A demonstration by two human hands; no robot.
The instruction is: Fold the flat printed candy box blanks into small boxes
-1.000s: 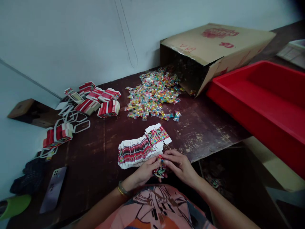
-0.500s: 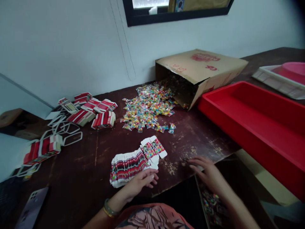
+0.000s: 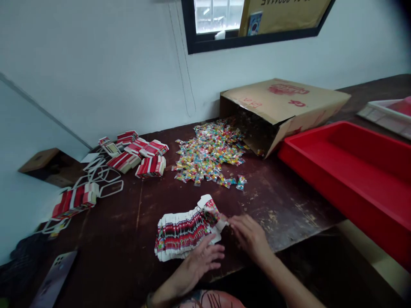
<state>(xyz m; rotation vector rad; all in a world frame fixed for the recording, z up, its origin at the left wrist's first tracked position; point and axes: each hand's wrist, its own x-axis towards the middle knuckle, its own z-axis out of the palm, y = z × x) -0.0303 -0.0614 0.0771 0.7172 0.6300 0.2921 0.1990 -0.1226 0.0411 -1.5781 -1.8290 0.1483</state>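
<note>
Hands come first, low in the view at the near edge of the dark wooden table (image 3: 282, 201). The left hand (image 3: 201, 263) lies flat with its fingers spread and loose, gripping nothing, its fingertips resting against the near side of a fanned stack of flat cartons (image 3: 186, 229). The right hand (image 3: 250, 235) sits just to the right of that stack, fingers bent toward its right end, where the top carton (image 3: 213, 209) sticks up a little; the fingertips touch that end, but whether they pinch it cannot be told. The stack itself lies on the table just ahead of both hands, its red, white and black printed edges overlapping from left to right.

At the bottom left corner a phone (image 3: 53, 280) lies face down. Further left and back, bundles of the same cartons (image 3: 141, 156) lie scattered among loose white bands (image 3: 105, 175), with one more bundle (image 3: 75, 199) nearer the table's left edge.

Beyond the stack, in the middle of the table, is a heap of small bright candy packets (image 3: 208, 149). It spills from a cardboard box (image 3: 285, 100) tipped on its side against the wall. To the right of the box stands a long red tray (image 3: 349, 167), and past it a white tray (image 3: 385, 115). A window (image 3: 253, 17) is set in the wall above.
</note>
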